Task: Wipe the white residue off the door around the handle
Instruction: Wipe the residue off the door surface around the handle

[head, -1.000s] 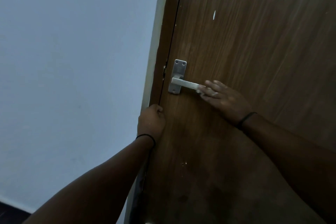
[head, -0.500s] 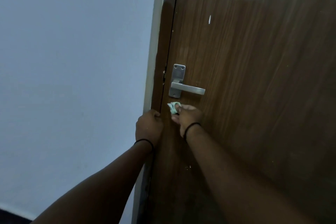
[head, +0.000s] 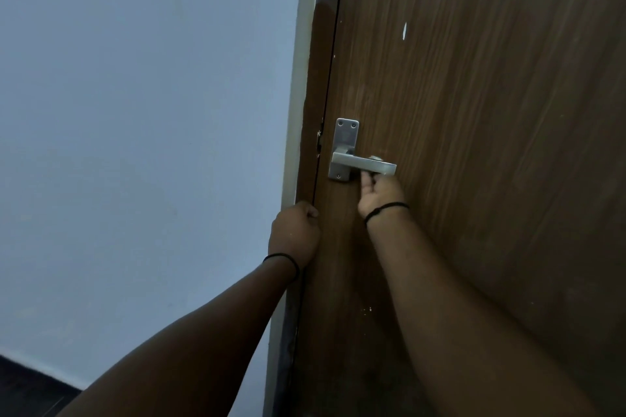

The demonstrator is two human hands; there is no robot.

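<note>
Blue-grey wall point(head: 135, 145) fills the left side. Next to it runs the pale door frame point(head: 298, 78). The left hand point(head: 295, 234) sits at the edge of the door, low down, with its fingers curled tight into a fist around that edge. A black band point(head: 283, 261) goes round its wrist. Then comes the brown wood door point(head: 491, 112). The silver handle point(head: 364, 163) sticks out to the right from its plate. The right hand point(head: 381, 195) is just under the handle, its fingers reaching up behind the bar. A small pale bit of cloth point(head: 375, 158) peeks over the bar there. I cannot tell how the fingers hold it. A white mark point(head: 404, 30) sits higher up on the door.
</note>
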